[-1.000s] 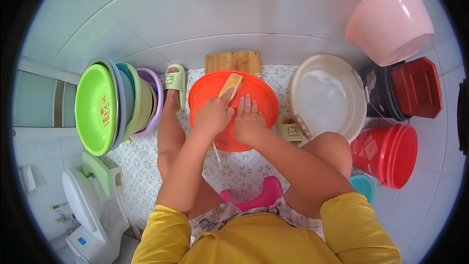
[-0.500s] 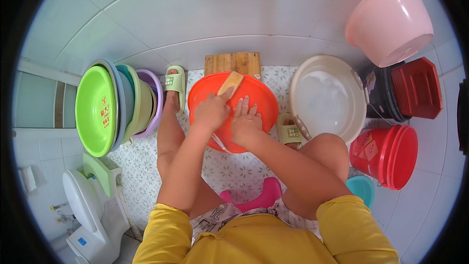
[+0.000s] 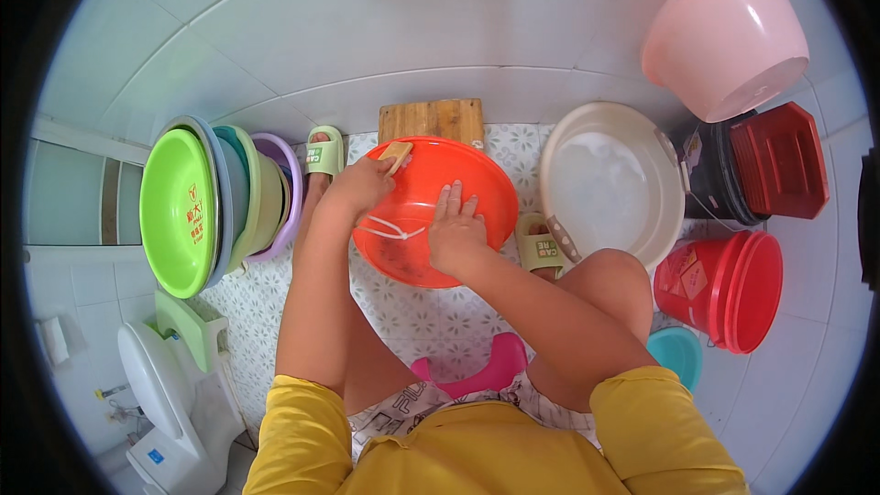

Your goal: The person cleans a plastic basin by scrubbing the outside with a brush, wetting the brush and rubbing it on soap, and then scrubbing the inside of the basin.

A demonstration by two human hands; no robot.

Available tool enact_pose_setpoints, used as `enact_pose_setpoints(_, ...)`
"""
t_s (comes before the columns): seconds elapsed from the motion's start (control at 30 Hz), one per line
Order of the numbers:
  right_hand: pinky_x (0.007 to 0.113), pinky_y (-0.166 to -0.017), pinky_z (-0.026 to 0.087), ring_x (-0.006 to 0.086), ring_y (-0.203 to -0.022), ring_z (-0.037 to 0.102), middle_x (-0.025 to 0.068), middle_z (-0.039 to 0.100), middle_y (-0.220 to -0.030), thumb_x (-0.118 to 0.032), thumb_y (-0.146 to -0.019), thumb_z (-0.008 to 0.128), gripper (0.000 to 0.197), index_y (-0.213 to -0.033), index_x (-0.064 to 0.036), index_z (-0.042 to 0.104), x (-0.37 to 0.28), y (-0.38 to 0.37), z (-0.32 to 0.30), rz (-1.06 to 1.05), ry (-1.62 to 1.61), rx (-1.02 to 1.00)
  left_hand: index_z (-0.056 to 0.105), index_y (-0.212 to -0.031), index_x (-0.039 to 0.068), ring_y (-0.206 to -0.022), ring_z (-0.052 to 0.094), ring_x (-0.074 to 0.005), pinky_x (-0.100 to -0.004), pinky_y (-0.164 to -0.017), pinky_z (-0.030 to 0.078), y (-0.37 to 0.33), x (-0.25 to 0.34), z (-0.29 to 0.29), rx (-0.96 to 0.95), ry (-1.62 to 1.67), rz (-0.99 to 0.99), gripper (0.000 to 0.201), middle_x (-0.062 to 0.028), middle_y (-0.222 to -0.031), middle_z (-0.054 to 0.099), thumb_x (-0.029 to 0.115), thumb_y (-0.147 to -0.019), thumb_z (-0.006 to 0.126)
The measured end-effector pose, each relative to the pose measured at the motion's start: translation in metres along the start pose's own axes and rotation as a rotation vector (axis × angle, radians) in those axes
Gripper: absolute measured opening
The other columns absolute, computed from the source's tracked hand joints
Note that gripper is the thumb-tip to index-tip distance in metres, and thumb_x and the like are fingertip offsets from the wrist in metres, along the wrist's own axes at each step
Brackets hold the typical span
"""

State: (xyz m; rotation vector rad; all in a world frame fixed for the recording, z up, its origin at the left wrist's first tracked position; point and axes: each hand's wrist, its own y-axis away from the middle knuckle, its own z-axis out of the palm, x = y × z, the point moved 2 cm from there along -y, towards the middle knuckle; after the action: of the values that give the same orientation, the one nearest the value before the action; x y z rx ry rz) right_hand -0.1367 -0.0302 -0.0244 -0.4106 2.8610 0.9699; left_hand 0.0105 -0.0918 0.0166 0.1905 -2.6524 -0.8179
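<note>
In front of me, between my feet, is a round orange-red plastic basin (image 3: 477, 183). My left hand (image 3: 360, 185) is closed round a light wooden brush (image 3: 397, 155), held at the basin's far left edge. The brush's bristles are hidden. A thin white cord (image 3: 392, 230) hangs in a loop below that hand, over the basin. My right hand (image 3: 458, 231) lies flat on the basin with its fingers stretched out and holds nothing.
A cream basin (image 3: 561, 142) of cloudy, sudsy water stands at right. Beyond it are a pink bucket (image 3: 733, 37), red buckets (image 3: 706, 284) and a teal bowl (image 3: 676, 355). Stacked basins (image 3: 179, 206) and a toilet (image 3: 151, 376) are left. A wooden stool (image 3: 431, 117) stands behind the basin.
My left hand and the brush have moved left, from the basin's middle to its far left edge. The white cord now shows as an open loop. My right hand stays on the basin.
</note>
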Motion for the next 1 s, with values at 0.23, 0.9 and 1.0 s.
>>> enact_pose_setpoints(0.23,0.048,-0.096,0.038,0.0481,-0.13,0.024,0.0299,0.005,-0.146,-0.023,-0.077,0.057,0.086,-0.138,0.012,0.008,0.001,-0.008,0.006,0.008,0.005,-0.032,0.052,-0.127,0.018,-0.093,0.06,-0.0344,-0.0413,-0.08,0.047,0.001,0.032,0.033,-0.053,0.163,0.164,0.049,-0.0205,-0.098,0.062,0.021,-0.078,0.054)
enact_pose_setpoints(0.9,0.047,-0.099,0.037,0.0491,-0.129,0.025,0.0311,0.009,-0.145,-0.016,-0.078,0.054,0.079,-0.137,0.0128,0.01,0.002,-0.004,0.006,-0.012,-0.045,0.051,0.019,-0.144,0.014,-0.086,0.061,-0.0368,-0.039,-0.074,0.048,0.069,-0.043,0.106,0.545,0.308,0.168,0.062,-0.0209,-0.115,0.053,0.026,-0.091,0.048)
enact_pose_setpoints(1.0,0.047,-0.099,0.037,0.0498,-0.128,0.026,0.0308,0.009,-0.145,-0.016,-0.078,0.054,0.079,-0.14,0.0083,0.011,0.008,-0.008,0.003,0.004,-0.143,0.07,0.022,-0.143,0.022,-0.074,0.06,-0.0338,-0.041,-0.068,0.048,0.072,-0.035,0.109,0.524,0.187,0.035,0.058,-0.017,-0.097,0.054,0.032,-0.092,0.047)
